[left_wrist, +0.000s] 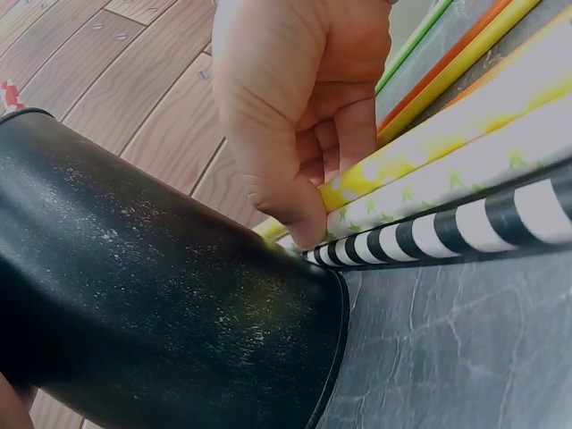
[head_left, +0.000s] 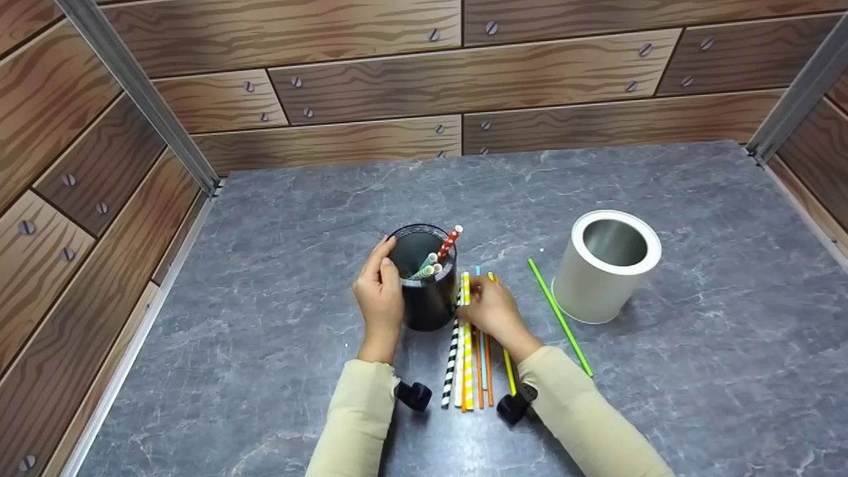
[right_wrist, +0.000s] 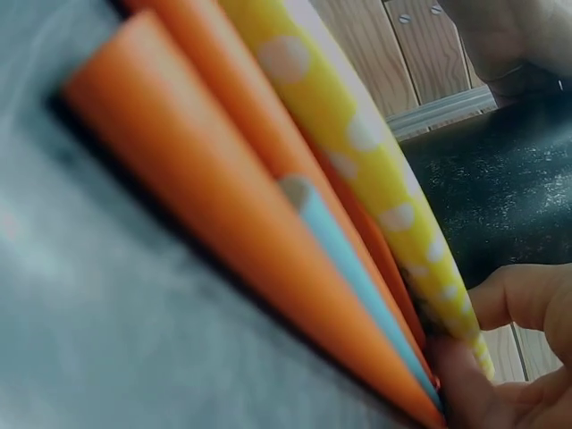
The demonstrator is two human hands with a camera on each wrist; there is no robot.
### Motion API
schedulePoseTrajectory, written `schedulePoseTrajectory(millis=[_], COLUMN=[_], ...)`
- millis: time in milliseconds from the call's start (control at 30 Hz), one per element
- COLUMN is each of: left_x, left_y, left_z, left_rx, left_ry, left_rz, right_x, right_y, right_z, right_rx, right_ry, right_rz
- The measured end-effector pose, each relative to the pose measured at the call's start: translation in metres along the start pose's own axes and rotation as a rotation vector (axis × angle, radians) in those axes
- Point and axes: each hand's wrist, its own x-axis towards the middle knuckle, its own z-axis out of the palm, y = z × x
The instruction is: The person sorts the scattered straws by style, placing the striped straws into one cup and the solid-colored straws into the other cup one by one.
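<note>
My left hand [head_left: 379, 291] holds the side of a black cylindrical can [head_left: 427, 306], fingers at its rim. Inside the can stand a red paper straw with white dots [head_left: 449, 244] and several pale green ones [head_left: 426, 266]. Just right of the can, my right hand [head_left: 495, 310] pinches a yellow paper straw with white dots [left_wrist: 393, 165] between thumb and fingers. Against it lie a white straw with green stars [left_wrist: 429, 192] and a black-and-white striped straw [left_wrist: 456, 231]. Orange straws [right_wrist: 206, 170] and a light blue straw [right_wrist: 344, 264] lie beside them.
A white can [head_left: 593, 291] with an open top stands to the right. Between it and my right hand lies a single green straw [head_left: 562, 319]. Another yellow straw [head_left: 509, 372] lies by my right wrist. Wood-patterned panels [head_left: 371, 86] wall the grey marbled table [head_left: 265, 318].
</note>
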Motion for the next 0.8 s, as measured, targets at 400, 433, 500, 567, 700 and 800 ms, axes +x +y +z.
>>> schedulePoseTrajectory(millis=[400,433,500,567,700,800], left_x=[0.000,0.000,0.000,0.001,0.001,0.001], left_y=[0.000,0.000,0.000,0.000,0.000,0.000], left_z=[0.000,0.000,0.000,0.001,0.000,0.000], left_rx=[0.017,0.014,0.008,0.005,0.011,0.017], left_ry=[0.002,0.002,0.003,0.002,-0.002,-0.003], left_rz=[0.004,0.004,0.001,-0.002,-0.011,-0.015], right_x=[-0.001,-0.001,0.000,0.000,-0.001,-0.001], right_y=[0.008,0.008,0.010,0.011,0.010,0.010], right_z=[0.001,0.001,0.001,0.001,-0.002,-0.003], right_rx=[0.185,0.215,0.282,0.358,0.462,0.497], right_ry=[0.042,0.040,0.033,0.022,0.006,0.003], right_rz=[-0.007,0.003,0.021,0.047,0.089,0.116])
